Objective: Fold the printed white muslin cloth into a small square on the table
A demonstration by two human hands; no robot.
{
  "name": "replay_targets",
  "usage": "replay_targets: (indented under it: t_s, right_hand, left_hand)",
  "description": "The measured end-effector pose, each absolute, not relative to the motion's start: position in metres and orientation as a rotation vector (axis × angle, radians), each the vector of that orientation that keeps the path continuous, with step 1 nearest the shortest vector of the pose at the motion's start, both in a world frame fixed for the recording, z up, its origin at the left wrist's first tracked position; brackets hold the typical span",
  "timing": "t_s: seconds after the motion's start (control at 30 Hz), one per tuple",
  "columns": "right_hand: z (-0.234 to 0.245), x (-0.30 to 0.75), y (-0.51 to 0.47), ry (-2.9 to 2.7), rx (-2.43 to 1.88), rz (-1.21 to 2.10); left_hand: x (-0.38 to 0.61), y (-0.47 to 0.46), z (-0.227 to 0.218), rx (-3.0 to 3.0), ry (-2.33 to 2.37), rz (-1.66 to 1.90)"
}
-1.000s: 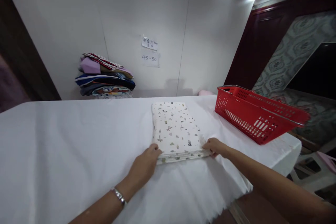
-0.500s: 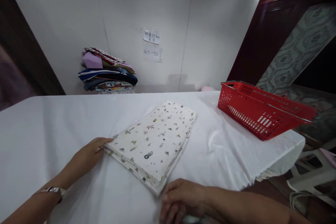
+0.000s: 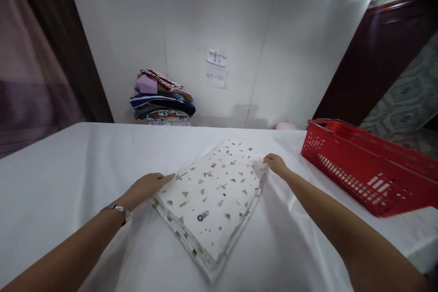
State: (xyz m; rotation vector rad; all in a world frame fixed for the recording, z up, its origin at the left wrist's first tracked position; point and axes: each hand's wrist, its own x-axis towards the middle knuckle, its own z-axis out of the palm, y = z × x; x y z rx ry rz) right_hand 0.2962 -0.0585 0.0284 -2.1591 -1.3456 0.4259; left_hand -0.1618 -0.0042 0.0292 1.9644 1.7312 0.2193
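Up from the lower middle, the right hand (image 3: 276, 165) now pinches the right corner of the folded cloth (image 3: 212, 191), slantwise at the frame's lower centre; the left hand (image 3: 148, 187) touches its left edge (whether gripping, I cannot tell), so both sides seem steadied

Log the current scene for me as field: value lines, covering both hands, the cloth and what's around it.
Left hand: at the left edge of the folded printed cloth; grip unclear
Right hand: pinching the cloth's right corner
Cloth: layered, lying askew, one corner toward the camera
Surface: white tablecloth
Right side: red plastic basket, contents not visible
Back left: stack of folded fabrics
Wall: two paper notes, lower reading 45-50
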Motion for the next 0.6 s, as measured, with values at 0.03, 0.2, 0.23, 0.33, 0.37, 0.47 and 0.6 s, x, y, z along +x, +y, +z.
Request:
replay_targets:
  t_s: [0.03, 0.2, 0.23, 0.33, 0.37, 0.47, 0.6]
  right_hand:
    - [0.027, 0.300, -0.047, -1.376, -2.206, 0.404]
    - [0.016, 0.311, 0.008, -1.489, -2.407, 0.380]
    - [0.014, 0.313, 0.017, -1.502, -2.441, 0.384]
    - [0.013, 0.319, 0.038, -1.559, -2.484, 0.434]
    - [0.013, 0.322, 0.042, -1.585, -2.468, 0.465]
    - [0.014, 0.331, 0.043, -1.615, -2.381, 0.570]
    - [0.011, 0.336, 0.017, -1.489, -2.288, 0.677]
  left_hand:
    - [-0.159, -0.002, 0.029, 1.965, 1.726, 0.178]
    - [-0.158, 0.005, 0.022, 1.991, 1.704, 0.102]
    - [-0.159, 0.006, 0.020, 1.981, 1.708, 0.113]
    - [-0.162, 0.006, 0.015, 1.947, 1.709, 0.139]
    - [-0.163, 0.006, 0.013, 1.945, 1.709, 0.135]
    - [-0.167, 0.011, 0.015, 1.978, 1.698, 0.099]
    - [-0.174, 0.048, 0.038, 2.207, 1.757, 0.103]
